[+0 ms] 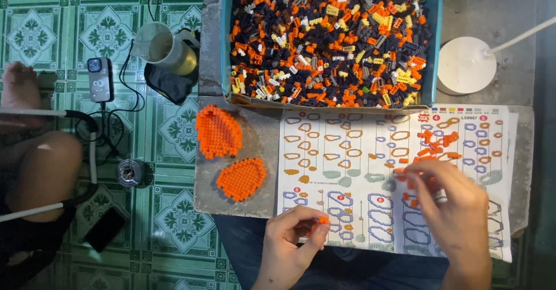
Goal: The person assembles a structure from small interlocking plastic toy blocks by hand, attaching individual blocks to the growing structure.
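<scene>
- Brick box (227, 46), blue-walled, sits at the far end of the grey board (258, 128), heaped with orange, black, yellow and white bricks; most stock looks unused.
- Instruction sheet (347, 151) covers the board's right half; its near edge overhangs the person's lap, its right edge reaches the board's edge.
- Two finished-looking orange plates (219, 130) (241, 178) lie on bare board left of the sheet, just apart. Judged: early stage, many outlined steps left.
- Loose orange bricks (435, 142) are scattered on the sheet's upper right.
- Right hand (449, 200) rests fingers-down among them; grip hidden, cannot tell.
- Left hand (295, 232) pinches one small orange brick (322, 220) at the sheet's near-left corner.
- Free room: narrow strip beside the plates only.
</scene>
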